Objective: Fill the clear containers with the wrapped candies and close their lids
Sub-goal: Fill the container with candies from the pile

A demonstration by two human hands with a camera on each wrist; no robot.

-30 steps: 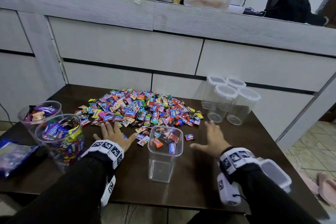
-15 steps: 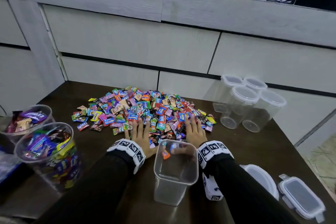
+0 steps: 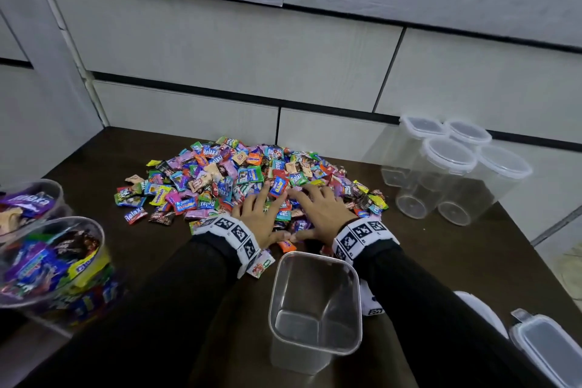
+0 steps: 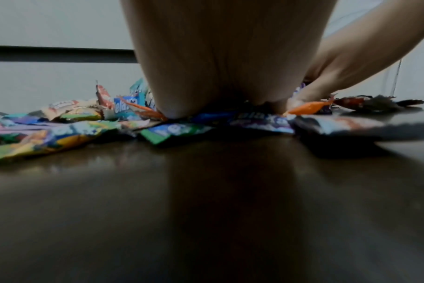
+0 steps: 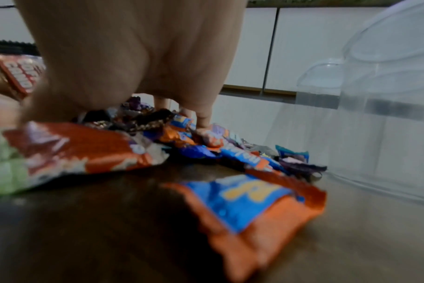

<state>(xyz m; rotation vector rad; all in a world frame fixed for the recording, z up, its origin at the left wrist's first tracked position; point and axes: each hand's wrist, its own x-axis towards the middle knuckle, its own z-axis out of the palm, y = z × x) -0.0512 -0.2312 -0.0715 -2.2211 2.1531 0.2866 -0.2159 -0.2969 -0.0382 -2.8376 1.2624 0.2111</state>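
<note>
The empty container point(image 3: 315, 309) stands open-topped nearest on the worktop point(image 3: 472, 255), ready for filling. Just beyond, the left hand point(image 3: 261, 217) and right hand point(image 3: 321, 214) lie flat, each grip spread and holding nothing, likely to rake the candies point(image 3: 236, 179) closer.

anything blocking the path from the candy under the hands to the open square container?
Nothing visible does. Both hands, left hand and right hand, rest flat on the near edge of the candy pile. The open square container stands lidless just behind them toward the person, with only a few stray candies between.
</note>
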